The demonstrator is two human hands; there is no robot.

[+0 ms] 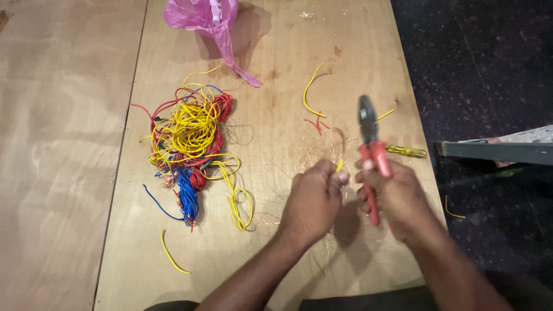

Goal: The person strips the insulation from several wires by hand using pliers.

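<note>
Plywood desk (276, 52), pale tan, matte, faint stains and scuffs; a seam divides it from a second sheet on the left. Dark speckled floor (489, 57) to the right, with a grey-green beam (495, 151) jutting in from the right edge.

Materials on the desk: tangled heap of insulated wires (193, 150), mostly yellow and red loops with a blue bundle at its lower end. Crumpled pink plastic bag (201, 17), thin and glossy, at the far edge. Loose offcuts: curved yellow wire piece (308, 92), small red scraps (315, 124) just below it, another yellow strand (173, 256) near the front left. Fine copper strands lie scattered around the hands. Screwdriver with translucent yellow handle (406, 151) lies flat just beside the pliers.

Left hand (314, 201): fingers clenched, pinching a short yellow wire stub (340, 165) whose tip shows above the knuckles. Right hand (394, 196): fingers wrapped round the red handles of the pliers (368, 138); dark steel head points away from the body, jaws appear together. Both hands sit close together over the desk's front right part, slightly motion-blurred.
</note>
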